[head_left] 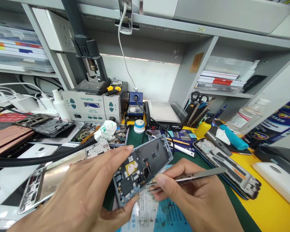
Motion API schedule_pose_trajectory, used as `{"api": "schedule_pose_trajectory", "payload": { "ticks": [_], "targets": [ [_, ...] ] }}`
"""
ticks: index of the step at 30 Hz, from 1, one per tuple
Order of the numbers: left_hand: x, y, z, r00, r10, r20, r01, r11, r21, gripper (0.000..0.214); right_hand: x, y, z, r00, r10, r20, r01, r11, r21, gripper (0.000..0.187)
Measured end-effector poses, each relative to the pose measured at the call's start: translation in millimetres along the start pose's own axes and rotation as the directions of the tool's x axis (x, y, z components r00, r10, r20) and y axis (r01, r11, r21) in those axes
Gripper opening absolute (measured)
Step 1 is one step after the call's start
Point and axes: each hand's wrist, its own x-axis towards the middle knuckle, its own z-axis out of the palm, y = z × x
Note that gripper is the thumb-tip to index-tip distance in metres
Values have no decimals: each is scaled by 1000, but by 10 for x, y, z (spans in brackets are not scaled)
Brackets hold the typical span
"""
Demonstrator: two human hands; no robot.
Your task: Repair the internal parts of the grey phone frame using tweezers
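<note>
- Nearest the camera, at lower left, the left hand (pixel 84 187) is seen from its back; the opened phone (pixel 157 158) is pinched in it, with the thumb set against the near end and lower edge and the fingers laid along the upper left edge.
- At the centre of the frame the phone is held up at a tilt, its inner side turned toward the camera – the long axis is slanted from lower centre to upper right.
- At lower right, slim metal tweezers (pixel 200 175) are pinched between the thumb and fingers of the right hand (pixel 193 196); their blunt end is pointed to the right of the frame.
- From the right hand, the phone is found to the left and up. Its lower right long edge is faced by the tweezer tips, which are set just beside it – whether contact is made cannot be told.
- Both hands are close to the phone, but only by the left is it clearly gripped; the tweezers are crossed toward its long side, not aligned with its length.
- Below the phone, a blue and white sheet (pixel 169 216) is partly covered; at right, another opened phone (pixel 229 169) is left lying well apart from the tips.
</note>
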Motion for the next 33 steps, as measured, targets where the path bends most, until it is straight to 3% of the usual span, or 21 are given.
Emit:
{"api": "schedule_pose_trajectory", "payload": {
  "ticks": [7,11,13,18,21,33],
  "targets": [
    [-37,-9,-14,1000,18,5,-18,1000,-19,60,9,81,-53,980,-195,37,198,960,-199,26],
    [-70,-18,-10,999,-7,35,9,999,-46,64,48,116,-107,921,-366,136,386,905,-178,17],
    [-83,-20,-1,1000,-24,16,25,998,-59,63,58,118,-119,903,-394,169,422,889,-178,17],
    [-97,-11,17,999,-50,9,51,997,-53,63,0,89,-67,972,-228,57,235,951,-200,30],
    [-96,-12,18,998,-57,11,57,997,-59,64,-40,70,-28,990,-138,-16,133,975,-180,35],
    [-65,8,12,998,-66,6,67,997,-41,61,-39,57,3,992,-115,-42,106,980,-166,33]
  ]
}}
